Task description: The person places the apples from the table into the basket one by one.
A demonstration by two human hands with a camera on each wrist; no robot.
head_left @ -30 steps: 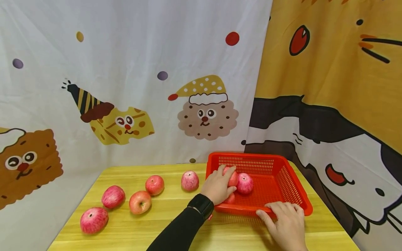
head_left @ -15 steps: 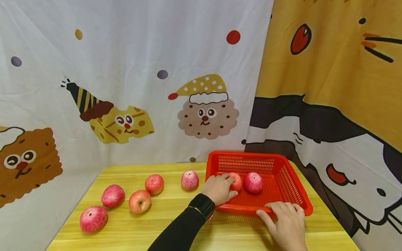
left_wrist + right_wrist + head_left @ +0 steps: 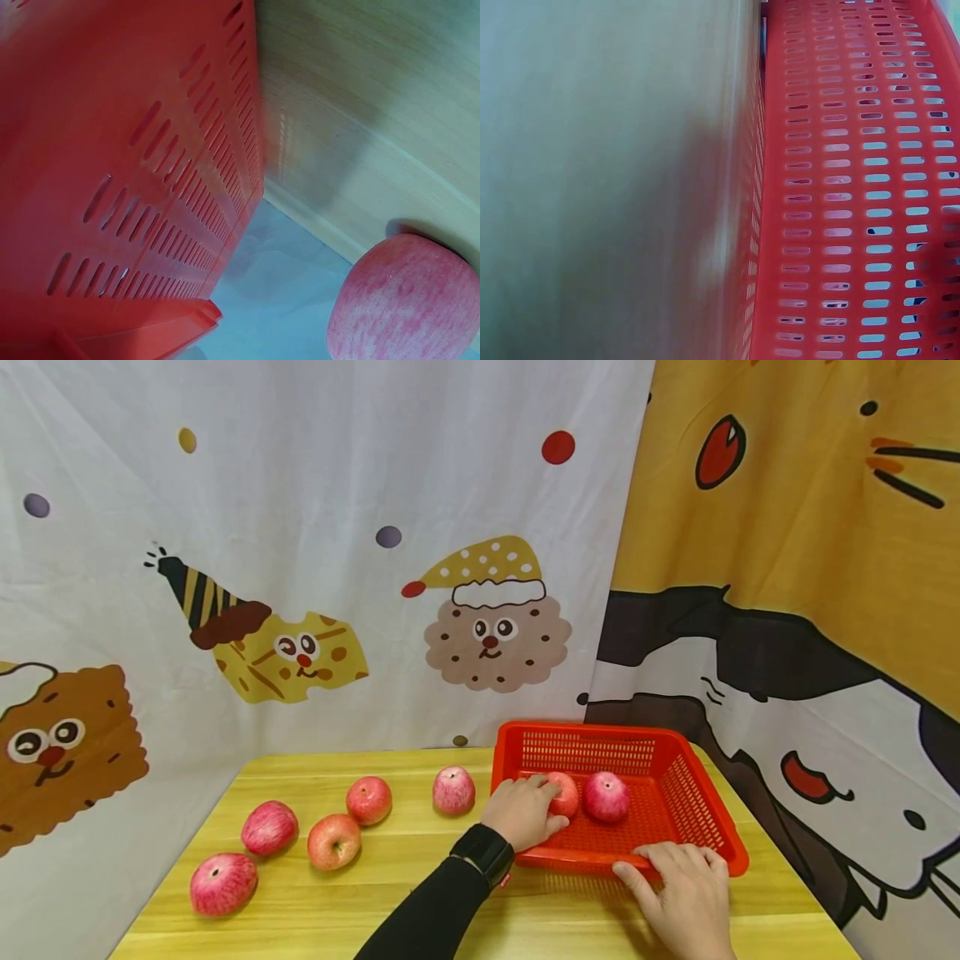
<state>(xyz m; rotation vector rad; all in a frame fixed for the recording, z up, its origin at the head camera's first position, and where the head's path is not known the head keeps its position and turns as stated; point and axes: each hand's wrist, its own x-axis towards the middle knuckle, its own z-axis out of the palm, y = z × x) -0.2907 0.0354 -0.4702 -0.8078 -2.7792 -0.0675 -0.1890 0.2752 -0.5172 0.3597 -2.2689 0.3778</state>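
Observation:
In the head view my left hand (image 3: 521,812) reaches over the near left corner of a red plastic basket (image 3: 663,858). Its bent fingers and thumb grip a red apple (image 3: 564,797) from the left; the hand covers part of that corner. Just to the right, inside the basket, a darker pink apple (image 3: 606,797) sits apart from the hand. My right hand (image 3: 684,893) grips the basket's front rim, thumb outside and fingers over the edge. The left wrist view has the basket's slotted wall (image 3: 172,172), and the right wrist view another slotted wall (image 3: 847,195); neither shows fingers.
On the wooden table (image 3: 405,902), a pink apple (image 3: 453,791) stands left of the basket. Farther left lie several more apples, among them a yellowish-red one (image 3: 334,842) and a striped one (image 3: 223,884). A printed curtain (image 3: 315,527) hangs behind the table.
The left hand has lowered deeper into the basket. The darker pink apple inside has shifted right, and a lower apple seen near the thumb is now hidden. The right hand stays on the rim.

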